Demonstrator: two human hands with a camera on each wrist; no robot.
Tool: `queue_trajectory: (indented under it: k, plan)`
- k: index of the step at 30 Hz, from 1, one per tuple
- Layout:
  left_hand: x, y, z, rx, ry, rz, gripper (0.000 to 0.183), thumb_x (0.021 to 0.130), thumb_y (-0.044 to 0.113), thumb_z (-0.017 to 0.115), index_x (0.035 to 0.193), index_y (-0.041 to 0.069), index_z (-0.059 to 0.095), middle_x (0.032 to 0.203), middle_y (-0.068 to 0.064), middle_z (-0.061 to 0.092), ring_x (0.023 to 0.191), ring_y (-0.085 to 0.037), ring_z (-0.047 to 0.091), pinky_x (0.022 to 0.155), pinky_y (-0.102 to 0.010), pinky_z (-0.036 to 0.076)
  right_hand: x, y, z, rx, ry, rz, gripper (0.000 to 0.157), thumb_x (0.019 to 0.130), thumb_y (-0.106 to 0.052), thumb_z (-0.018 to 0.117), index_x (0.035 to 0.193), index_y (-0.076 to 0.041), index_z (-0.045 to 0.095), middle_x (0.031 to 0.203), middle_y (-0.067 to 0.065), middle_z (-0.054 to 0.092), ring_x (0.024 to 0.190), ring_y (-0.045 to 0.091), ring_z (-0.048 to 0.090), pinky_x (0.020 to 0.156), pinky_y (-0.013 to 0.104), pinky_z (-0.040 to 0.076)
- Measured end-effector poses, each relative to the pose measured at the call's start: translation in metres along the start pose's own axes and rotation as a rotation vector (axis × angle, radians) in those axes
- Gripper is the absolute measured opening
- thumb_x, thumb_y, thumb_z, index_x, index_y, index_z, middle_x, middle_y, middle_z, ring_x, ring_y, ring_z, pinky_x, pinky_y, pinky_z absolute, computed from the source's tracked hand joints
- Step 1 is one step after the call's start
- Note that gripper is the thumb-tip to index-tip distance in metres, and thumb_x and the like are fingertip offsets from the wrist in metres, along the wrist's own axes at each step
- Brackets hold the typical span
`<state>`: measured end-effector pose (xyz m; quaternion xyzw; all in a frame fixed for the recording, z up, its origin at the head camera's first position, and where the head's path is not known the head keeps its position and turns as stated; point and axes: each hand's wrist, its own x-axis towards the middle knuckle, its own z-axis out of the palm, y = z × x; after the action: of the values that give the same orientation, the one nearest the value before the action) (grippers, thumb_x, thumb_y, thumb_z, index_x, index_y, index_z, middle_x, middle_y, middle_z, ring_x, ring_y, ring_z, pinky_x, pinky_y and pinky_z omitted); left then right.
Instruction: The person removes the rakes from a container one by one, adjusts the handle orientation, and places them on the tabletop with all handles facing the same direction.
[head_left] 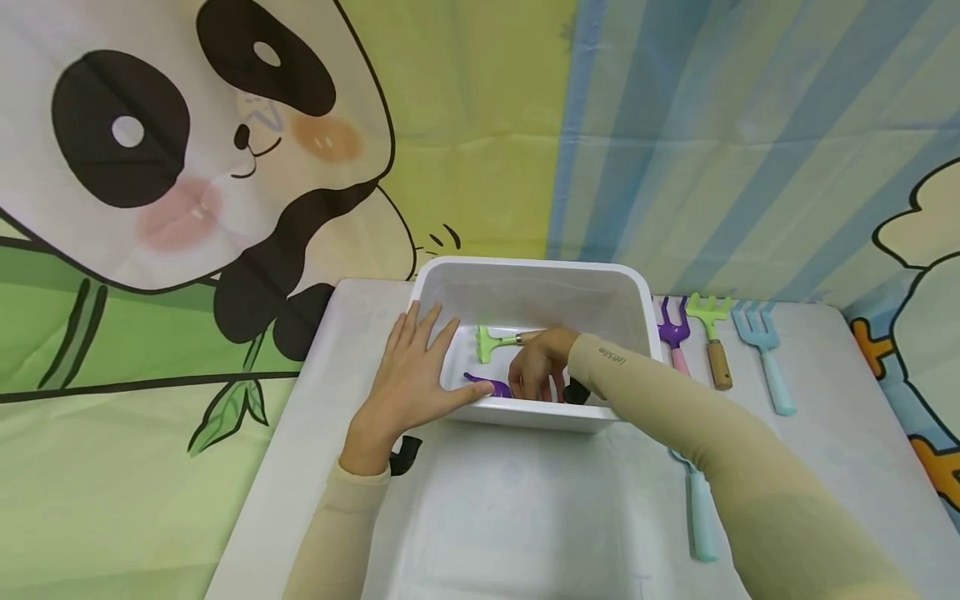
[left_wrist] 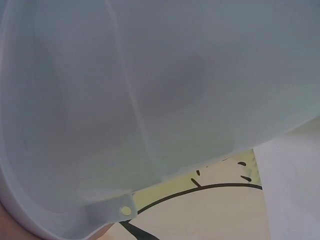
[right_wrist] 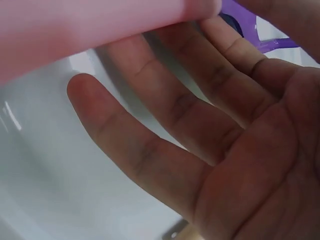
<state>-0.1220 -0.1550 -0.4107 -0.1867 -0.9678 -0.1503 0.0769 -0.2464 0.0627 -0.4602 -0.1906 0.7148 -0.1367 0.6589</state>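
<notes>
Inside a white plastic bin [head_left: 536, 417], my right hand [head_left: 540, 367] reaches down near the front wall. Its fingers curl to a pink handle [right_wrist: 105, 30] in the right wrist view, with the little finger hanging off it. That handle belongs to a hand fork with a purple head [head_left: 491, 386], lying low at the bin's front left. My left hand [head_left: 412, 367] is spread over the bin's left front corner, thumb across the front rim. A green hand rake [head_left: 489, 342] with a wooden handle lies on the bin floor, behind the right hand.
Right of the bin lie a purple fork [head_left: 674, 327] with a pink handle, a green rake [head_left: 711, 321] and a light blue fork [head_left: 761, 337]. Another light blue handle [head_left: 701, 517] lies nearer, partly under my right sleeve. A printed panda curtain [head_left: 480, 125] hangs behind the table.
</notes>
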Motion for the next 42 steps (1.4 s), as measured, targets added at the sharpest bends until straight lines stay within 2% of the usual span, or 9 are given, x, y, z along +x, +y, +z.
queue_trajectory:
  k: [5,10,13,19,24,28,35,42]
  plan:
    - [0.000,0.000,0.000,0.002,-0.001,0.002,0.110,0.076,0.089,0.047,0.150,0.006,0.046,0.161,-0.017,0.027,0.151,-0.039,0.005,0.120,-0.048,0.001,-0.002,-0.001,0.001,-0.002,-0.013,-0.010,0.025,0.087,-0.005,0.073,0.110,-0.006,0.063,0.100,0.010,0.067,0.092,0.026,0.065,0.087,0.051,0.055]
    - [0.000,0.001,0.000,0.004,-0.002,0.002,0.111,0.076,0.089,0.047,0.150,0.006,0.045,0.161,-0.017,0.027,0.151,-0.038,0.005,0.120,-0.048,0.001,-0.006,-0.002,0.001,-0.009,-0.012,-0.013,0.022,0.088,0.000,0.067,0.108,-0.008,0.062,0.093,0.008,0.063,0.085,0.022,0.063,0.078,0.043,0.057]
    - [0.000,0.001,0.000,0.004,-0.004,0.001,0.111,0.076,0.090,0.046,0.150,0.007,0.045,0.161,-0.017,0.026,0.151,-0.038,0.005,0.120,-0.048,0.000,-0.008,0.000,0.000,0.006,-0.006,-0.004,0.026,0.087,0.002,0.065,0.109,-0.010,0.061,0.095,0.008,0.061,0.085,0.022,0.062,0.073,0.039,0.056]
    - [0.001,0.000,0.000,0.003,-0.001,0.005,0.110,0.077,0.089,0.046,0.150,0.007,0.046,0.161,-0.017,0.027,0.151,-0.038,0.004,0.120,-0.048,0.000,-0.010,0.003,-0.006,0.036,0.038,-0.015,0.037,0.086,0.001,0.068,0.120,-0.010,0.060,0.109,0.012,0.061,0.096,0.029,0.063,0.080,0.046,0.057]
    - [0.002,0.000,0.001,0.013,-0.002,0.003,0.110,0.077,0.089,0.046,0.150,0.007,0.046,0.161,-0.017,0.026,0.151,-0.039,0.004,0.120,-0.049,0.000,-0.009,0.004,-0.010,0.026,0.062,-0.037,0.037,0.086,-0.003,0.070,0.121,-0.010,0.060,0.104,0.011,0.060,0.096,0.030,0.061,0.082,0.048,0.056]
    - [0.001,0.000,0.001,0.014,-0.004,0.001,0.110,0.077,0.090,0.044,0.151,0.008,0.045,0.162,-0.016,0.025,0.151,-0.038,0.004,0.120,-0.049,0.000,-0.012,0.003,-0.013,0.007,0.093,-0.063,0.036,0.088,-0.002,0.068,0.122,-0.010,0.060,0.106,0.010,0.060,0.093,0.028,0.062,0.080,0.047,0.057]
    - [0.001,-0.001,0.000,0.024,-0.016,-0.003,0.112,0.076,0.092,0.042,0.152,0.009,0.043,0.162,-0.016,0.024,0.151,-0.038,0.003,0.120,-0.048,0.000,-0.023,0.003,-0.019,0.035,0.154,-0.073,0.045,0.090,0.000,0.064,0.133,-0.011,0.055,0.113,0.013,0.058,0.096,0.026,0.061,0.077,0.043,0.058]
    - [0.002,0.000,0.000,0.020,-0.031,-0.004,0.115,0.073,0.093,0.043,0.153,0.010,0.042,0.162,-0.015,0.023,0.151,-0.038,0.002,0.120,-0.048,-0.002,-0.035,0.001,-0.024,0.040,0.166,-0.110,0.039,0.093,0.000,0.061,0.130,-0.005,0.053,0.110,0.013,0.058,0.094,0.026,0.061,0.070,0.038,0.057]
